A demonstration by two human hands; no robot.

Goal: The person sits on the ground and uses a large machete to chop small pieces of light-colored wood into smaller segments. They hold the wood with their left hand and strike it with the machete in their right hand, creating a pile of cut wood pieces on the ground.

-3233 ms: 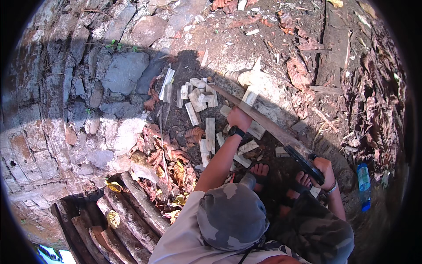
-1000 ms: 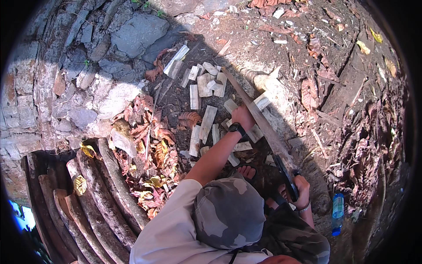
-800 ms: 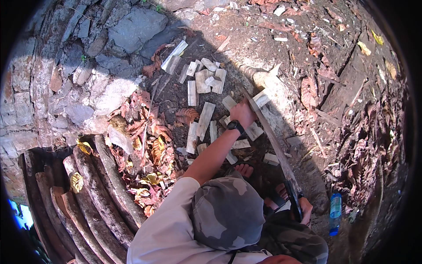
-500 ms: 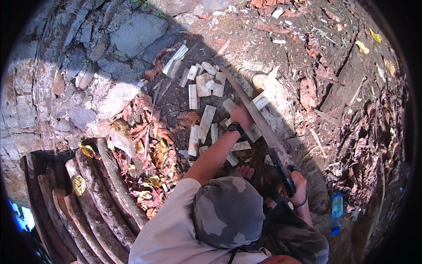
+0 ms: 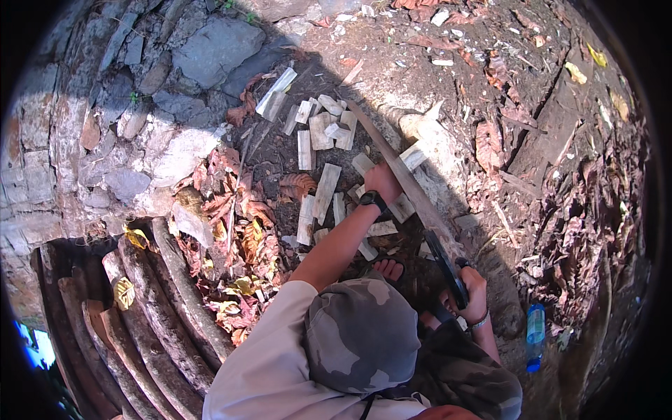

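Note:
A handsaw [image 5: 411, 185] with a long brown blade and a black handle lies slantwise across the work area. My right hand [image 5: 474, 288] is closed round the handle at its near end. On the left side of the blade is my left hand [image 5: 382, 183], with a dark watch on the wrist. It presses on a pale piece of wood [image 5: 413, 155] whose end sticks out past the blade's right side. The blade hides part of the left fingers. Several short wood blocks [image 5: 326, 192] lie about the left hand, and a small pile of cut blocks [image 5: 322, 131] sits farther off.
Stacked logs [image 5: 168, 301] fill the lower left, with a stone wall [image 5: 126, 185] beyond. Dry leaves [image 5: 245, 231] cover ground beside the blocks. A blue-tinted plastic bottle [image 5: 535, 336] is at the right. A bare foot in a sandal [image 5: 388, 269] shows near the blocks.

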